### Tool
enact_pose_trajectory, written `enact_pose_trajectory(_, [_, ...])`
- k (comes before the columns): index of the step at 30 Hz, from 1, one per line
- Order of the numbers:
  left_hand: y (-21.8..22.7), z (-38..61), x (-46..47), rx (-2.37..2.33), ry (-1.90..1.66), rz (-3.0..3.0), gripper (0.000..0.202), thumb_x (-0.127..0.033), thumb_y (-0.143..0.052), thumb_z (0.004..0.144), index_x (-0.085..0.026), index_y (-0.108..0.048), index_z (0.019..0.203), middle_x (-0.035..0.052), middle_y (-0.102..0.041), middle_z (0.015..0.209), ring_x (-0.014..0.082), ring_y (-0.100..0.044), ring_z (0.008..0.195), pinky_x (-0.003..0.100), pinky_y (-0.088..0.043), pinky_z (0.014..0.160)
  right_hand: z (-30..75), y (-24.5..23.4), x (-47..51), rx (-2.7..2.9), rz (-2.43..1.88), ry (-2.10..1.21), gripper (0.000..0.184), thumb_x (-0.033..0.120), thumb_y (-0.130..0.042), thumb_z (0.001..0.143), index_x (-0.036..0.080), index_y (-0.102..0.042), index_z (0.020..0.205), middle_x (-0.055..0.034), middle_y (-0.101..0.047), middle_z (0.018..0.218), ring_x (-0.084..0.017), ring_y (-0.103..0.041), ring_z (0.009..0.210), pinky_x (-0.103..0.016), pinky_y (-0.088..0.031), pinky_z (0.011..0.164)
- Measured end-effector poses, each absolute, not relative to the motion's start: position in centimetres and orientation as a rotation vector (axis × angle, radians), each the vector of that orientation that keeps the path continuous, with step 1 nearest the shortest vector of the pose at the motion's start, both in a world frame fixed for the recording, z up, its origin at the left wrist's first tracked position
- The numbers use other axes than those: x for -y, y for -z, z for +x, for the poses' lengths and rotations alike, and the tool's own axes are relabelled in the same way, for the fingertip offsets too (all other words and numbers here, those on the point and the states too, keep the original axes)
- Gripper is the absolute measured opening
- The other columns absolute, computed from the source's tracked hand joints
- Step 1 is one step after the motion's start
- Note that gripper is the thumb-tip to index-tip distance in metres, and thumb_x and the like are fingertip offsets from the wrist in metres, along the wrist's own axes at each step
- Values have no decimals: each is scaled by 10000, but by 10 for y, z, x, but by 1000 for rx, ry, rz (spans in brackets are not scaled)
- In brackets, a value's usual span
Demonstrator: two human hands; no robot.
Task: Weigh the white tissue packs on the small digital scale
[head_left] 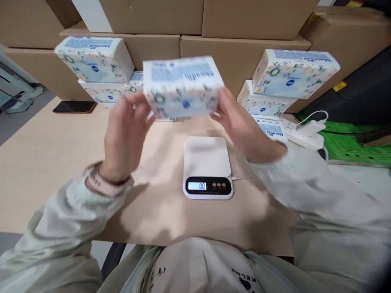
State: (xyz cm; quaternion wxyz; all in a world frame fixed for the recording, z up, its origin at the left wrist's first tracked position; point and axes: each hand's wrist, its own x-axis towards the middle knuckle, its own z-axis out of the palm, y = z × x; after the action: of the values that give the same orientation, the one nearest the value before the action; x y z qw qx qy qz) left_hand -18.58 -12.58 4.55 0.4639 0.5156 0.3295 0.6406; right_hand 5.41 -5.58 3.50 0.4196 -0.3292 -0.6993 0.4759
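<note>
Between my two hands hangs a floral tissue pack [185, 87], slightly blurred, raised off the table behind the scale. My left hand [126, 130] grips its left end with bent fingers, and my right hand [241, 124] presses on its right end. Below and nearer to me lies a white digital kitchen scale [207, 156], its plate bare and its display reading 0.0. Matching tissue packs are stacked on both sides: one stack [94, 61] behind my left hand, another stack [293, 75] beyond my right hand.
Cardboard boxes [146, 53] form a wall along the table's back. A dark phone [75, 106] lies at the left on the wooden table [45, 162]. A white power strip [305, 136] with a plug sits at the right, and a thin cable [244, 178] joins the scale.
</note>
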Motion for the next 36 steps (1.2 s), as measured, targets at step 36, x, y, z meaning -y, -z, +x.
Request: enact_pose_trajectory(36, [81, -175, 168, -1209, -1585, 840, 374, -524, -763, 868, -177, -752, 1008, 119, -795, 1091, 224, -749, 1027, 337, -603, 897, 147, 90, 178, 1599, -1082, -191, 529, 404, -456, 1068, 442, -468, 1596, -68, -661, 1447, -376, -703, 1188, -670, -529, 1038])
